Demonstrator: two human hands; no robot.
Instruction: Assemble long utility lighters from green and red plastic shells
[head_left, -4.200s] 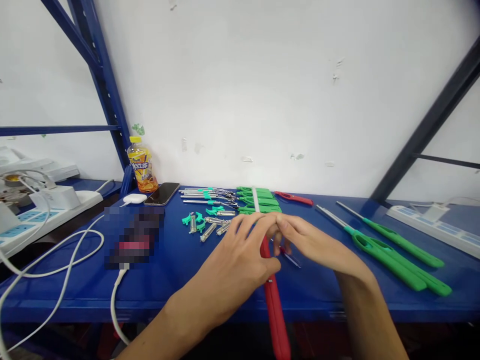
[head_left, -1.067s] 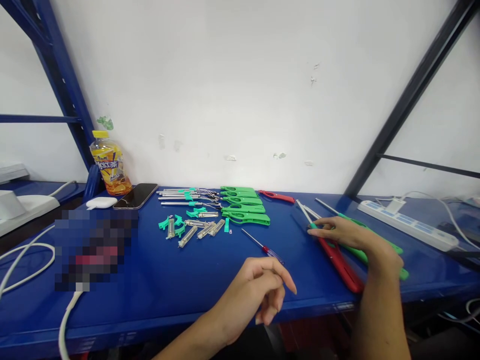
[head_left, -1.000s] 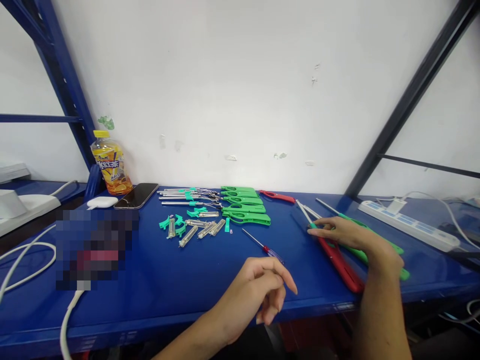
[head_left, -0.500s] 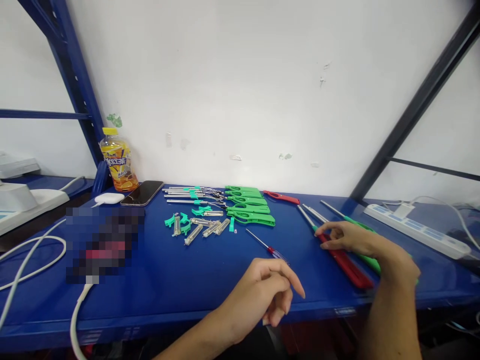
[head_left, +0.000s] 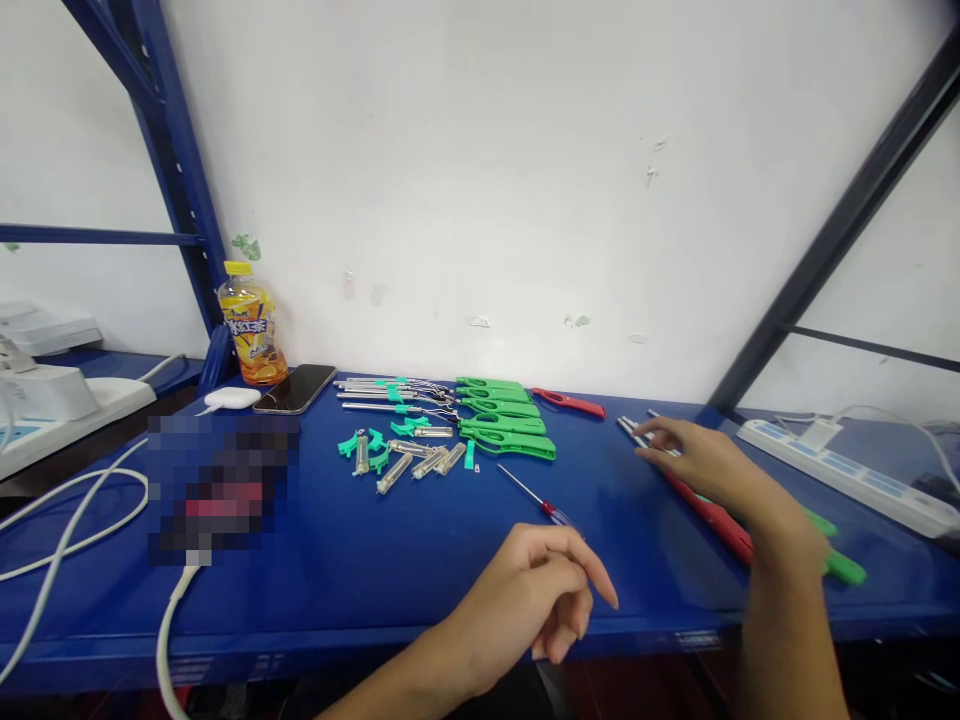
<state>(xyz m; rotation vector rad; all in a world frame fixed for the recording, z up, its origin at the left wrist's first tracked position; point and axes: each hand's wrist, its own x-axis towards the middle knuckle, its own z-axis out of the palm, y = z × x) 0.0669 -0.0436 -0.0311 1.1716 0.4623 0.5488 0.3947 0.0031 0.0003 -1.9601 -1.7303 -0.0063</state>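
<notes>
My right hand (head_left: 701,465) lies flat, fingers stretched out, on the metal stems (head_left: 628,428) of the long lighters at the right of the blue shelf (head_left: 360,560). Under it runs a red lighter (head_left: 724,527), with green lighters (head_left: 836,560) right beside it. Near the shelf's front edge my left hand (head_left: 544,595) hovers with fingers loosely curled and apart, holding nothing. A small red-handled screwdriver (head_left: 538,497) lies just beyond that hand.
A row of green handle shells (head_left: 504,420), a red shell (head_left: 570,403), metal tubes (head_left: 379,393) and small teal and clear parts (head_left: 405,455) lie mid-shelf. Bottle (head_left: 251,325), phone (head_left: 296,388) and white case (head_left: 232,398) stand back left. Power strip (head_left: 847,470) right, white cables (head_left: 75,520) left.
The red lighter, held by both hands in the middle earlier, now lies at the right beside the green ones. My right hand has slid farther back along the stems; my left barely moved.
</notes>
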